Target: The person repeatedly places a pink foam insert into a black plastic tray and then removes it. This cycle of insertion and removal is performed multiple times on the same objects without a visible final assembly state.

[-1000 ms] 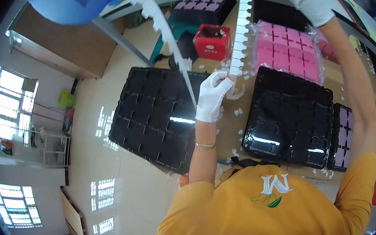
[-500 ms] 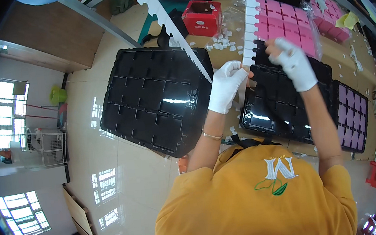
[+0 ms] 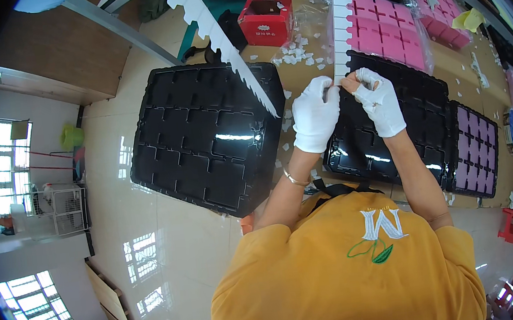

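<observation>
Head view, looking down past a yellow-shirted chest at two hands in white gloves. The left hand (image 3: 315,115) and the right hand (image 3: 381,100) meet near the middle of the picture, and each grip is closed on the lower end of a long white notched strip (image 3: 341,23) that runs straight up to the top edge. The two hands are almost touching, thumbs and fingertips pinched on the strip from either side. A thin bracelet (image 3: 295,178) circles the left wrist.

Under the hands lies a glossy black moulded tray (image 3: 412,128) with shallow rectangular pockets, resting on a brown surface (image 3: 306,70). To the left, a second, larger black tray (image 3: 204,137) of the same kind sits at the surface's edge and hangs out over a pale shiny floor (image 3: 121,237). A second white strip with saw-tooth notches (image 3: 222,42) lies slanted across the upper right corner of that larger tray, well apart from the hands.

Small white scraps (image 3: 298,52) are scattered on the surface above the left hand. Behind them stands a small red open box (image 3: 266,21). To the upper right of the hands is a pink gridded foam sheet in clear wrap (image 3: 387,31), just beside the held strip. At the far right, a black frame holding pink blocks (image 3: 478,152) touches the tray under the hands
</observation>
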Available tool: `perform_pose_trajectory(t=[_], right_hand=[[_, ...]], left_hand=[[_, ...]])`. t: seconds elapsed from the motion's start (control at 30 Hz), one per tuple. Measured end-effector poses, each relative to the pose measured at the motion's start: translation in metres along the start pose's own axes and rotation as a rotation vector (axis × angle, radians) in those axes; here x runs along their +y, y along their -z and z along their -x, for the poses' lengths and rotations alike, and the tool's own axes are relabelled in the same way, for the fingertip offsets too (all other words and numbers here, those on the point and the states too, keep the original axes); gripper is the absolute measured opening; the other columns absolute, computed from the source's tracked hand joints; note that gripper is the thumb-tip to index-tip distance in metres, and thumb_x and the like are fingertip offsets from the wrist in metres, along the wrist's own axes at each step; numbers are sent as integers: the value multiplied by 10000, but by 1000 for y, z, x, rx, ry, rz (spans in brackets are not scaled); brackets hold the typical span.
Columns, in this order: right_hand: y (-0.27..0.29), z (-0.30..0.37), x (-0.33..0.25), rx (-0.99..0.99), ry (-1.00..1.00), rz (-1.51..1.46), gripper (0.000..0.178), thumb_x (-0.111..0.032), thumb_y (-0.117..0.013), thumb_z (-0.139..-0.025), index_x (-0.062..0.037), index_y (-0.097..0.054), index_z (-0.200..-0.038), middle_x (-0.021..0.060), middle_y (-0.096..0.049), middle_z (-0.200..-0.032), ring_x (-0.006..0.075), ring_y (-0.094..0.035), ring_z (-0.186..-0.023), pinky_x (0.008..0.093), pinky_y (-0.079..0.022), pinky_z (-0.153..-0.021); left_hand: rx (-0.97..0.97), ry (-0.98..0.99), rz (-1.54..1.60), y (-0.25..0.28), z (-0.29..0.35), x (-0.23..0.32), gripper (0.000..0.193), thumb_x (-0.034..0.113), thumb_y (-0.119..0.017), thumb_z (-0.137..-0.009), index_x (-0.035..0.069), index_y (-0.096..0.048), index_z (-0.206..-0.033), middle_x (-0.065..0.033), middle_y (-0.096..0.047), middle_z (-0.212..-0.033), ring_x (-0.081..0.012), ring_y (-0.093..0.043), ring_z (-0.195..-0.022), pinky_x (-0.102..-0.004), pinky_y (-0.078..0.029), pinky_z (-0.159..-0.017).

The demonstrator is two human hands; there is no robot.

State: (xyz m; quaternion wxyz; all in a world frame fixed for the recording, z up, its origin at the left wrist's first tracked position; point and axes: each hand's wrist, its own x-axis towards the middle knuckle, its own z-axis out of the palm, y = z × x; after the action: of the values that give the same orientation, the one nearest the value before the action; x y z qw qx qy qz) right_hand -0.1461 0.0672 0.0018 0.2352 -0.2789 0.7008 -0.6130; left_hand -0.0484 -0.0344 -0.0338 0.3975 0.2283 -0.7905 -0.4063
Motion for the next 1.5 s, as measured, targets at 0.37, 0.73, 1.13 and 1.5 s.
perform_pose_trajectory(t=[0.37, 0.73, 1.13, 1.5], right_hand=[[101, -103, 53, -380, 206, 821, 193, -168, -704, -775, -30, -575, -736, 88, -575, -716, 195, -568, -696, 317, -440, -640], [57, -148, 72, -577, 41, 1270, 172, -167, -763, -669, -52, -636, -686, 110, -678, -755, 273, -667, -744, 394, -499, -636], [42, -103, 77, -96, 136, 596, 186, -224, -657, -865, -64, -687, -953, 96, -649, -915, 199, -635, -809, 321, -500, -701], [1, -50, 27, -45, 100, 132, 238, -177, -722, -856, 22, -658, -970, 17, -643, -869, 97, -545, -814, 247, -450, -768]], left_hand=[[-65, 389, 412, 9, -24, -20, 310, 30, -591, -877, -34, -553, -1177, -47, -660, -891, -99, -619, -729, -242, -495, -652], [-55, 544, 671, -2, -29, -29, 283, 99, -636, -912, -54, -598, -1146, -40, -654, -798, -67, -584, -698, -194, -448, -633], [-131, 596, 569, -7, -23, -30, 179, 89, -623, -898, -34, -628, -1028, -48, -660, -758, -65, -575, -646, -201, -448, -593], [-11, 334, 363, -14, -9, -11, 131, 70, -625, -864, -17, -654, -957, -66, -700, -788, -84, -641, -689, -239, -497, -614]])
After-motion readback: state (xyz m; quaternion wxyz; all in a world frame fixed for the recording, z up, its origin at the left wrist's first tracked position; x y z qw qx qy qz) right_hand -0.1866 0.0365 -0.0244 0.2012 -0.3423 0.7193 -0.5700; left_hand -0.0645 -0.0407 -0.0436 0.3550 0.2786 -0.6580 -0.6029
